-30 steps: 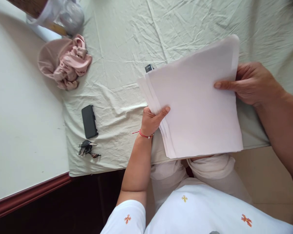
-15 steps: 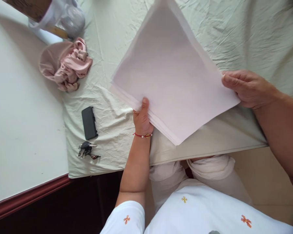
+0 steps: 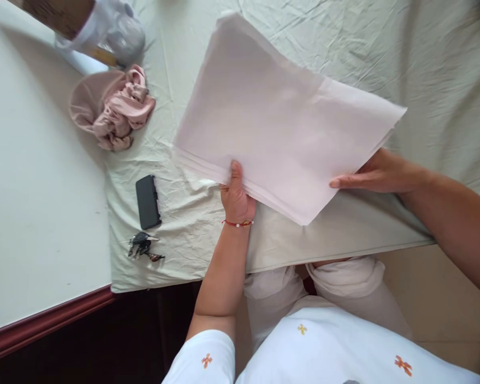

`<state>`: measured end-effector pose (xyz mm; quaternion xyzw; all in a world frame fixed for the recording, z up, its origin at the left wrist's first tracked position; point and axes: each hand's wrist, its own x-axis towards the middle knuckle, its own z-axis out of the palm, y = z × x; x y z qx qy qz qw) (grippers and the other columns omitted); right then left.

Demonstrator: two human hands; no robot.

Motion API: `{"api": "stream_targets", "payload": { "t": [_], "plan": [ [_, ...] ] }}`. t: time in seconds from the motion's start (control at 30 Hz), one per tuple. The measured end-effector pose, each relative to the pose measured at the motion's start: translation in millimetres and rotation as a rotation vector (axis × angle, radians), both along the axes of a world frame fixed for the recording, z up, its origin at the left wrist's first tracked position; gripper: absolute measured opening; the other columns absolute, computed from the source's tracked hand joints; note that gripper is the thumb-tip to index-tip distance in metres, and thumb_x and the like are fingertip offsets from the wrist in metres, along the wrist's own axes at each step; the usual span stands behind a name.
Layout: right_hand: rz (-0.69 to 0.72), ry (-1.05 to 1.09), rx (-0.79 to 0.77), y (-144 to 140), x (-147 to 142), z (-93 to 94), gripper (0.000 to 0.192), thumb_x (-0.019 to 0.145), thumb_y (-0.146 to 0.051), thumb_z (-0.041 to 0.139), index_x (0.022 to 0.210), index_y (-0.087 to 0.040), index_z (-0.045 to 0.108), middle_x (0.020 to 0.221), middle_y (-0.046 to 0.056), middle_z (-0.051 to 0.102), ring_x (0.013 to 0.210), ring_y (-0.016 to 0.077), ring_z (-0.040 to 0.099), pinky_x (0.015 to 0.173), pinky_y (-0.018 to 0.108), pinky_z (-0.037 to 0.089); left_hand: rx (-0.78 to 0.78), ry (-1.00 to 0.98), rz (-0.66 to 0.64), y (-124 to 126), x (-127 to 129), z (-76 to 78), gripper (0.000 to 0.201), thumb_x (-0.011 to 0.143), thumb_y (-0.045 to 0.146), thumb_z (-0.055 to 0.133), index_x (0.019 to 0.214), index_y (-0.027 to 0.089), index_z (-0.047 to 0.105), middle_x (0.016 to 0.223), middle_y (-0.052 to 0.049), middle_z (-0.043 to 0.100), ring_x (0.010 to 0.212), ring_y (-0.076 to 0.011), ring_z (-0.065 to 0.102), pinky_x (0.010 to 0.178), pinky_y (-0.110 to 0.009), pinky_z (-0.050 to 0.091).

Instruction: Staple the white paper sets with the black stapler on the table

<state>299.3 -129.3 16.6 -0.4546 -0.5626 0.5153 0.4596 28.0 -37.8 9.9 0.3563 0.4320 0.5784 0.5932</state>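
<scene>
Several sheets of white paper are held up over the cloth, their edges slightly fanned along the near left side. My left hand grips the near left edge, thumb on top and fingers hidden beneath. On the lower right edge, my right hand has its thumb stretched over the top sheet and its other fingers behind the paper. The right part of the sheets bends up to a raised corner.
A pale green cloth covers the surface. At left lie a black phone, a bunch of keys and crumpled pink fabric. A clear plastic bag stands at the back left beside a white wall.
My right hand has moved left and down along the paper's edge. The sheets have turned and tilted, and their right side now bends upward. My left hand keeps its hold.
</scene>
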Motion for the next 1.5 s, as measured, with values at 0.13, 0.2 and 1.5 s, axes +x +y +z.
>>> {"api": "stream_targets", "payload": {
  "t": [0.13, 0.2, 1.5],
  "plan": [
    [-0.315, 0.161, 0.028, 1, -4, -1.0, 0.039, 0.075, -0.031, 0.094, 0.111, -0.028, 0.081, 0.120, 0.000, 0.080, 0.117, 0.0284, 0.073, 0.111, 0.058, 0.057, -0.016, -0.027, -0.065, -2, -2, 2.0, 0.037, 0.072, 0.034, 0.094, 0.106, 0.028, 0.080, 0.134, -0.001, 0.077, 0.150, -0.0261, 0.055, 0.124, -0.040, 0.050],
    [-0.436, 0.232, 0.082, 1, 1, 1.5, 0.035, 0.071, -0.028, 0.097, 0.102, -0.027, 0.083, 0.119, 0.000, 0.080, 0.120, 0.0301, 0.073, 0.116, 0.062, 0.052, -0.045, -0.047, -0.094, 1, -6, 4.8, 0.031, 0.070, 0.026, 0.093, 0.099, 0.027, 0.081, 0.129, -0.001, 0.079, 0.149, -0.0247, 0.055, 0.123, -0.038, 0.050],
    [-0.539, 0.086, 0.229, 2, 20, 4.3, 0.031, 0.067, -0.028, 0.099, 0.093, -0.022, 0.083, 0.118, 0.002, 0.081, 0.124, 0.0330, 0.072, 0.120, 0.065, 0.048, 0.234, 0.356, -0.188, 19, -33, -5.6, 0.033, 0.063, 0.044, 0.097, 0.081, 0.022, 0.081, 0.079, 0.001, 0.078, 0.092, -0.0188, 0.076, 0.104, -0.038, 0.059]
  ]
}}
